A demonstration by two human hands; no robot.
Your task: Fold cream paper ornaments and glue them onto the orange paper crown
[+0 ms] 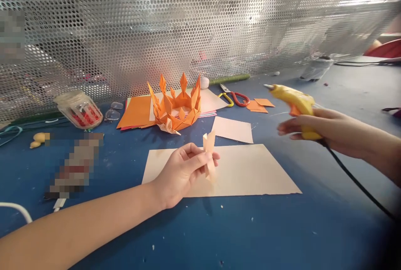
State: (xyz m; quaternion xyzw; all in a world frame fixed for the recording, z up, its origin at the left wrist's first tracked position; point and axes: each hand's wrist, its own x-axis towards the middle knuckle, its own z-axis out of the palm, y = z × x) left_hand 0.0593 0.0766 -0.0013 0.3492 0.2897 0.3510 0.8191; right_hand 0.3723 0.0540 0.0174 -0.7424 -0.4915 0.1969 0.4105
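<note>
- Cream paper first: found a folded paper piece [209, 153] pinched upright between thumb and fingertips of the left hand [180, 174], fingers closed firmly on it, just above the large cream sheet [250, 174].
- Found the right hand [316, 130] wrapped shut around the grip of a yellow glue gun [294, 103], nozzle pointing left, well apart from the folded piece; black cord [354, 178] trailing off toward the near right edge.
- Judged as done: noted an orange paper ring [177, 107] of pointed folded units standing assembled behind the cream sheet, with one cream unit at its front base.
- Judged as not yet done: saw no glue on the held piece and no contact between nozzle and paper; held piece not joined to anything.
- Noted stock at hand: a smaller cream sheet [233, 129] beside the ring, a stack of orange sheets [136, 113] under and left of it, loose orange squares [260, 105] near the scissors [236, 96].
- Recorded the surface as a blue table [250, 236], speckled with small pale scraps; a plastic jar [79, 109] lying tilted at far left, with a pair of glasses [112, 111] just beside it.
- Recorded a perforated metal screen [188, 23] along the far table edge; could not make out the room behind it beyond bright blur.
</note>
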